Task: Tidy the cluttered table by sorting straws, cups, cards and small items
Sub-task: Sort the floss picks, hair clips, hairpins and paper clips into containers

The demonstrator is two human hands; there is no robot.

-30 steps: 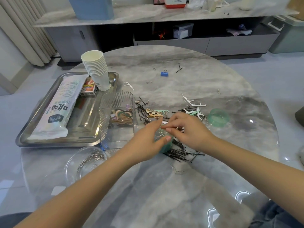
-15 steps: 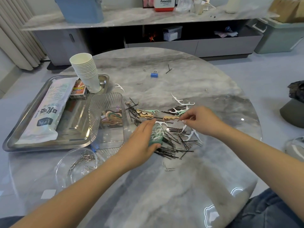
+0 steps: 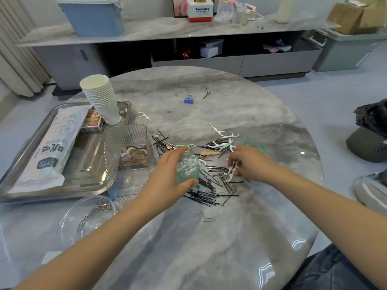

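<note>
The right hand (image 3: 249, 163) is motion-blurred, so its hold on the white floss picks (image 3: 230, 173) beneath is unclear. The left hand (image 3: 167, 174) hides part of the green container (image 3: 187, 169). The tray (image 3: 62, 191) is cut off at the left edge.

"Panasonic" is printed in dark letters on the white and red box (image 3: 200, 10) standing on the far sideboard (image 3: 146, 32). The long white packet (image 3: 49, 149) lying in the metal tray (image 3: 27, 141) bears large dark Chinese characters, possibly "吃吸"; its smaller print is too blurred to read.
</note>
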